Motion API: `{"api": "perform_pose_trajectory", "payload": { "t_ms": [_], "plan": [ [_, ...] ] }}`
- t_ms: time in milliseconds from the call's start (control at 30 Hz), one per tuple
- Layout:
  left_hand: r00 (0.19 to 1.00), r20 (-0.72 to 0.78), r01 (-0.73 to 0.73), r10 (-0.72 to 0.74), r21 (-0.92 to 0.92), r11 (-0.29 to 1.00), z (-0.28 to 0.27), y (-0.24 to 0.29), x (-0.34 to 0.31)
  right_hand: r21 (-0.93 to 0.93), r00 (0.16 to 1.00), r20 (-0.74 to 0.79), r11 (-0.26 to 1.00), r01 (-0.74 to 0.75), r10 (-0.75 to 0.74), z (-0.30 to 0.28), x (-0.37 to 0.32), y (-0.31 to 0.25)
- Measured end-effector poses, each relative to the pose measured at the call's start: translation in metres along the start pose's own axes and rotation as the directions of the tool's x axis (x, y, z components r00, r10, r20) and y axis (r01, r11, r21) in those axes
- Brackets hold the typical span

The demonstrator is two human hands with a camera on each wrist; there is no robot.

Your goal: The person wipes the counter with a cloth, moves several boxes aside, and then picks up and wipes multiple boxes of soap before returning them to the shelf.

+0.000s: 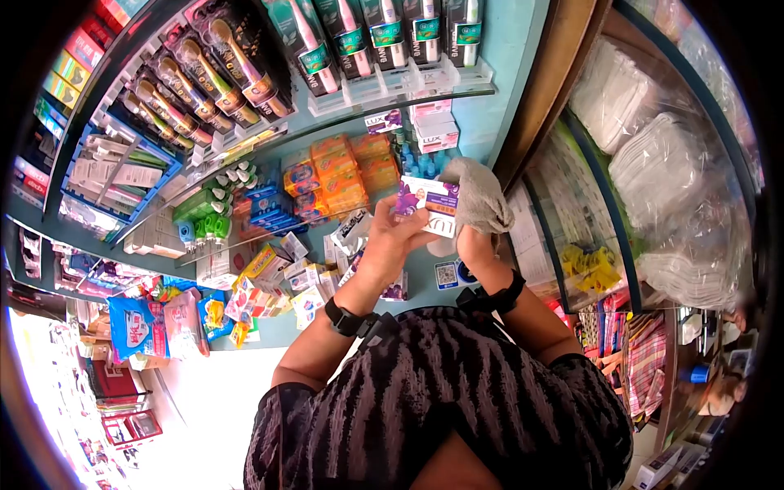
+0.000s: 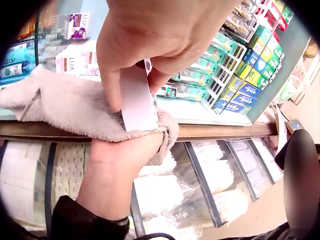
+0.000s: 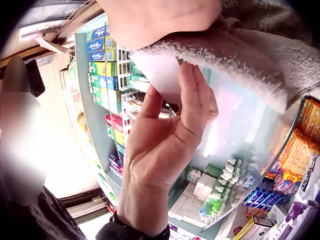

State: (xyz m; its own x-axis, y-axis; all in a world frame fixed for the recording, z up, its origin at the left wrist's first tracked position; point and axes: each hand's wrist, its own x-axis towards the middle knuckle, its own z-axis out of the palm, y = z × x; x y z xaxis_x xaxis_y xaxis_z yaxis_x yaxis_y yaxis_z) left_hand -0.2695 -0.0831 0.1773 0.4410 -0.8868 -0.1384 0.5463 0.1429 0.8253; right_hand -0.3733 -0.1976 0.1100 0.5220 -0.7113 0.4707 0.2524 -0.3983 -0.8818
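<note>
My left hand (image 1: pixel 388 242) pinches a white and purple Lux soap box (image 1: pixel 439 198), its thumb lying across the printed face. A greyish towel-like cloth (image 1: pixel 480 192) is gripped by my right hand (image 1: pixel 474 243), whose fingers are mostly covered by it. The cloth meets the right end of the box. From the left wrist, the plain white side of the box (image 2: pixel 135 102) shows between left thumb and fingers, with the cloth (image 2: pixel 80 102) against its lower end. In the right wrist view, the left hand (image 3: pixel 167 132) holds the box from below, beneath the cloth (image 3: pixel 245 57).
Glass shelves ahead hold boxed toothbrushes (image 1: pixel 388 37), makeup brushes (image 1: pixel 220 65) and orange soap packs (image 1: pixel 331 180). Loose cartons (image 1: pixel 261 290) lie on the counter at left, beside a blue bag (image 1: pixel 140 327). A QR card (image 1: pixel 447 275) lies near the right forearm. Plastic-wrapped white stacks (image 1: pixel 661 163) fill the right shelves.
</note>
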Motion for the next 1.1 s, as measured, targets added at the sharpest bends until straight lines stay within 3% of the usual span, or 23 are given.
{"api": "perform_pose_trajectory", "payload": {
  "t_ms": [33, 133, 167, 200, 233, 267, 333, 367, 467, 500, 533, 567, 667, 767, 833, 867, 933, 1000, 1100],
  "plan": [
    [1.000, -0.009, 0.000, 0.000, 0.014, 1.000, 0.001, 0.001, 0.000, -0.195, 0.995, 0.033, 0.975, 0.102, -0.097, -0.002, 0.001, 0.003],
    [0.999, 0.022, 0.034, -0.036, 0.057, 0.998, 0.003, 0.007, -0.004, -0.370, 0.985, 0.042, 0.913, 0.171, -0.167, -0.010, 0.004, -0.007],
    [0.998, 0.039, 0.044, -0.046, 0.058, 0.997, 0.004, 0.006, -0.006, -0.191, 0.999, 0.016, 0.981, 0.036, -0.033, -0.013, 0.002, 0.008],
    [0.998, 0.046, 0.050, -0.053, 0.059, 0.997, 0.002, 0.005, -0.009, -0.368, 0.996, 0.061, 0.927, 0.079, -0.061, -0.025, 0.005, 0.026],
    [0.992, 0.100, 0.077, -0.083, 0.064, 0.995, -0.006, 0.001, -0.009, -0.333, 0.998, 0.055, 0.942, 0.037, -0.020, -0.024, 0.003, 0.023],
    [0.988, 0.057, 0.137, -0.143, 0.097, 0.986, -0.011, 0.000, -0.013, -0.299, 0.998, 0.053, 0.954, -0.005, 0.021, -0.021, 0.001, 0.020],
    [0.966, 0.112, 0.225, -0.232, 0.074, 0.972, -0.021, -0.001, -0.020, -0.086, 0.983, 0.065, 0.983, -0.165, 0.171, -0.022, -0.006, 0.028],
    [0.953, 0.089, 0.284, -0.290, 0.074, 0.956, -0.027, -0.001, -0.024, -0.080, 0.988, 0.074, 0.988, -0.130, 0.136, -0.022, -0.010, 0.024],
    [0.919, 0.186, 0.357, -0.349, -0.012, 0.934, -0.051, -0.010, -0.031, 0.239, 0.891, 0.199, 0.861, -0.449, 0.409, -0.015, -0.014, 0.004],
    [0.928, 0.145, 0.357, -0.343, -0.084, 0.930, -0.059, -0.014, -0.035, -0.039, 0.951, 0.212, 0.974, -0.221, 0.224, -0.009, -0.011, 0.006],
    [0.931, 0.091, 0.361, -0.353, -0.093, 0.928, -0.070, -0.015, -0.036, 0.018, 0.884, 0.157, 0.893, -0.449, 0.441, -0.009, -0.007, 0.005],
    [0.947, 0.019, 0.320, -0.320, -0.119, 0.940, -0.080, -0.015, -0.039, 0.080, 0.760, 0.114, 0.756, -0.649, 0.640, -0.012, -0.002, 0.000],
    [0.954, -0.239, 0.154, -0.182, -0.132, 0.979, -0.118, -0.011, -0.051, 0.159, 0.825, 0.341, 0.837, -0.524, 0.452, -0.047, -0.028, 0.101],
    [0.916, -0.398, 0.007, -0.041, -0.085, 0.996, -0.160, -0.005, -0.079, 0.470, 0.692, 0.336, 0.523, -0.711, 0.640, -0.076, -0.035, 0.140],
    [0.859, -0.511, -0.037, -0.007, -0.076, 0.996, -0.196, -0.019, -0.099, 0.637, 0.568, 0.358, 0.251, -0.729, 0.741, -0.084, -0.037, 0.141],
    [0.834, -0.552, -0.032, -0.001, -0.050, 0.998, -0.211, -0.026, -0.110, 0.633, 0.544, 0.305, 0.260, -0.729, 0.782, -0.087, -0.036, 0.132],
    [0.781, -0.624, 0.024, 0.010, 0.046, 0.999, -0.227, -0.039, -0.132, 0.493, 0.553, 0.110, 0.438, -0.752, 0.826, -0.044, -0.015, 0.028],
    [0.743, -0.669, 0.101, 0.011, 0.128, 0.987, -0.228, -0.047, -0.152, 0.427, 0.560, 0.034, 0.495, -0.757, 0.828, -0.031, -0.005, -0.005],
    [0.751, -0.647, 0.244, -0.131, 0.088, 0.966, -0.232, -0.069, -0.172, 0.474, 0.594, 0.085, 0.492, -0.730, 0.800, -0.056, -0.014, 0.023]
  ]
}}
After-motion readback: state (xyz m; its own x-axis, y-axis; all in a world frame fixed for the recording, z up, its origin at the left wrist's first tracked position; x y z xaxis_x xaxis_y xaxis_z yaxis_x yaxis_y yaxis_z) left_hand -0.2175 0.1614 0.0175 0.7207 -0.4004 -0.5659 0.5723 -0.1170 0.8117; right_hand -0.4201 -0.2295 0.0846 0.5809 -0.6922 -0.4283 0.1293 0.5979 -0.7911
